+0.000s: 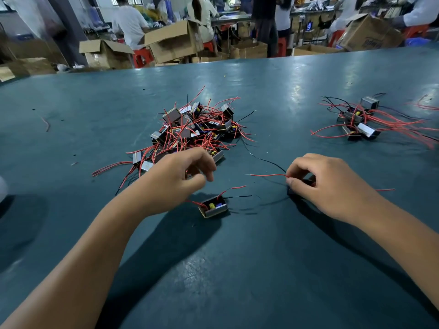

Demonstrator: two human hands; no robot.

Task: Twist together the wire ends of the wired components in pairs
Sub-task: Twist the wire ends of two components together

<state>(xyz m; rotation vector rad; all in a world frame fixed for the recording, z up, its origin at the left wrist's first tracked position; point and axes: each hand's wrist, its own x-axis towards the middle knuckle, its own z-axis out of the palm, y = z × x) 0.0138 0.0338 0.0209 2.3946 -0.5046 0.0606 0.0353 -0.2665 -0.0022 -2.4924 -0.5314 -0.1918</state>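
Single head view, looking forward-down, close over table point(237, 269), workshop beyond.

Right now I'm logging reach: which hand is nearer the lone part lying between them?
Left. The left hand hovers just above the lone part; the right hand sits farther right, holding another part.

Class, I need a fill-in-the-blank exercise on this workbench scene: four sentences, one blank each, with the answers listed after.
1. The right hand pinches a ____ wire.
2. The large pile of components lies beyond the ____ hand.
3. The single component near the left hand lies on the ____ table.
4. The smaller pile lies to the far ____.

Answers: red; left; green; right
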